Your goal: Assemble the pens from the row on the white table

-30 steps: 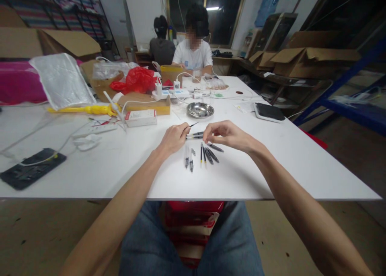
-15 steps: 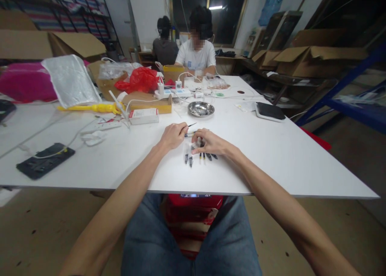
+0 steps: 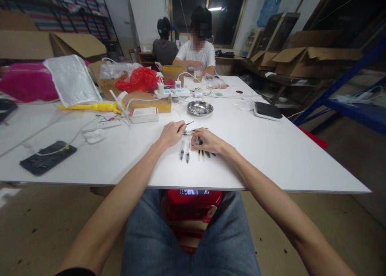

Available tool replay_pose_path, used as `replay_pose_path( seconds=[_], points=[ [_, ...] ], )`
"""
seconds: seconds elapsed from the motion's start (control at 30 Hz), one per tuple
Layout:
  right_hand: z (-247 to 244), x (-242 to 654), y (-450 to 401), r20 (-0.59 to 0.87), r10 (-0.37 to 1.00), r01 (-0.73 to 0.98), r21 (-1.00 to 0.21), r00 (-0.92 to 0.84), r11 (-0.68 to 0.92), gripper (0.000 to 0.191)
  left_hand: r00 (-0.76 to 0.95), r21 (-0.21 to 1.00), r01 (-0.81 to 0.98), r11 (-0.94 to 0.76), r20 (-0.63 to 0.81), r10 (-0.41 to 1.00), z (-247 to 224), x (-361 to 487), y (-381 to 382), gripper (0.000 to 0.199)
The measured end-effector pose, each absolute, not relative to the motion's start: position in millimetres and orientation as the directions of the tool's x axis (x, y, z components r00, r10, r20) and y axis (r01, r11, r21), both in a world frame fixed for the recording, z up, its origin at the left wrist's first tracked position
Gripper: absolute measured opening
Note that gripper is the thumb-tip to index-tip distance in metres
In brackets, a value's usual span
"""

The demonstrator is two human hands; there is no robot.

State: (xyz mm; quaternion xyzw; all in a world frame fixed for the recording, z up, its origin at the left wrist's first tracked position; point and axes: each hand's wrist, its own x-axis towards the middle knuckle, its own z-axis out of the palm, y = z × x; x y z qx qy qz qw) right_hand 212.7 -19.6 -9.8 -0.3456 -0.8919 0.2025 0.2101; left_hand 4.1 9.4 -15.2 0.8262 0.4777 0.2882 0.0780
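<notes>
My left hand [image 3: 172,133] is closed around a thin dark pen refill [image 3: 189,123], whose pointed end sticks out to the right past the fingers. Beside it, my right hand [image 3: 209,141] bends over a row of pen parts, thumb and fingertips brought together; what lies between them is too small to make out. Two clear pen barrels [image 3: 182,150] with dark ends lie just left of the right fingertips. Under and below that hand are thin refills with yellow ends [image 3: 199,154] and dark pen pieces [image 3: 207,154], partly covered. More refills [image 3: 188,132] lie crosswise between both hands.
Beyond my hands stands a steel bowl [image 3: 200,108]. A white box [image 3: 144,115], power strip [image 3: 173,92] and cables lie to its left. A black tray [image 3: 48,157] is at left, a dark flat device [image 3: 267,111] at right. A person [image 3: 197,53] sits opposite.
My right thumb and fingertips have come together above the pen parts. My left hand keeps the refill, nearly still. The view has shifted slightly, and the person opposite has moved an arm.
</notes>
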Motion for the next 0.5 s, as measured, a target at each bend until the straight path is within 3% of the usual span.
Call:
replay_pose_path(
  seconds=[0.5],
  points=[
    [-5.6,220.3,-17.9,0.349,0.756,0.502,-0.585,-0.554,0.637,0.014,0.412,0.4,0.729,-0.556,0.392,0.823,-15.7,5.9,7.7,0.029]
  ],
)
